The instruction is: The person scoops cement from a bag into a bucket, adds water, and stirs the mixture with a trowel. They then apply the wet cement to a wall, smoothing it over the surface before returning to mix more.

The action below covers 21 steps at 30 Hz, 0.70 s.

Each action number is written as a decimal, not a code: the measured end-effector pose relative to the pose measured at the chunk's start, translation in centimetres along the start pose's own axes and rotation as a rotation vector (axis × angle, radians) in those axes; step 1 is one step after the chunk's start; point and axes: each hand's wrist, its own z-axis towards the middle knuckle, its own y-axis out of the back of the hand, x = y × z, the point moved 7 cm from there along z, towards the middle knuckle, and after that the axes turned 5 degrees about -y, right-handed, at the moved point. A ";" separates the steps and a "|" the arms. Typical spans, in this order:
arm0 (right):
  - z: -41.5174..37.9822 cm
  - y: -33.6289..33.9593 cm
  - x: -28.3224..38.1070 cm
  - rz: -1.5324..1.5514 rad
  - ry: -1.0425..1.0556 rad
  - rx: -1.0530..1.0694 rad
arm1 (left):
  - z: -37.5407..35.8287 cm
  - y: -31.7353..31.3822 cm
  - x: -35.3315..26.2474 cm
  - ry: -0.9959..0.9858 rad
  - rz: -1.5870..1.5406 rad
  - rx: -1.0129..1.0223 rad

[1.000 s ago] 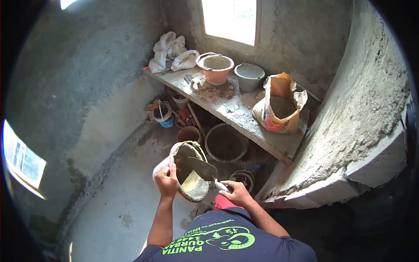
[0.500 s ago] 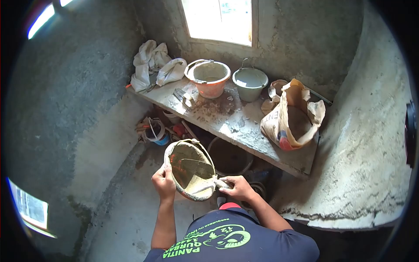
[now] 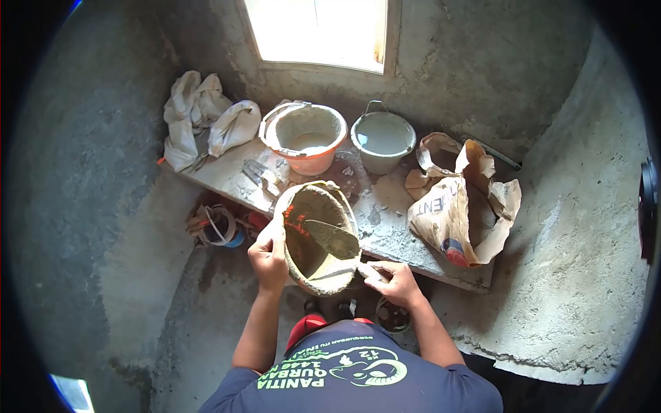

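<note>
My left hand [image 3: 268, 259] grips the left rim of a mortar-crusted bucket [image 3: 297, 249], thumb on top. The bucket is tilted, its mouth facing me, with wet grey-brown residue inside. My right hand [image 3: 396, 283] is closed around the pale handle of a trowel [image 3: 335, 241]. The trowel's blade lies inside the bucket, against the inner wall. Behind it on the ledge stand an orange bucket [image 3: 311, 164] and a grey-green bucket [image 3: 383, 160], both holding pale liquid. My fingers under the bucket are hidden.
A concrete ledge [image 3: 406, 241] runs below the window. An open, torn cement bag [image 3: 441, 217] stands at its right, white sacks [image 3: 234, 129] lie at its left, and tools [image 3: 260, 175] rest nearby. A small bucket [image 3: 222, 226] sits on the floor below.
Both hands have moved up and right with the bucket and trowel, closer to the ledge. The trowel blade stays inside the bucket. The camera view has shifted.
</note>
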 end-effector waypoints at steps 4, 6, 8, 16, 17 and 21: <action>-0.1 2.0 1.6 -0.071 -0.011 -0.240 | 4.4 -4.1 2.6 0.090 -0.169 0.114; -0.4 2.3 1.0 -0.028 -0.079 -0.345 | 6.2 -5.9 4.4 0.137 -0.260 0.198; -0.9 2.7 2.8 -0.091 -0.098 -0.434 | 7.6 -8.1 5.4 0.158 -0.375 0.223; -2.0 1.5 4.2 -0.087 -0.180 -0.834 | 9.5 -13.9 17.8 0.326 -0.628 0.391; -1.9 1.2 4.2 -0.093 -0.190 -0.863 | 9.2 -14.1 20.2 0.344 -0.614 0.351; -1.7 -0.5 4.4 0.039 -0.260 -0.956 | 9.7 -13.0 22.9 0.565 -0.678 0.327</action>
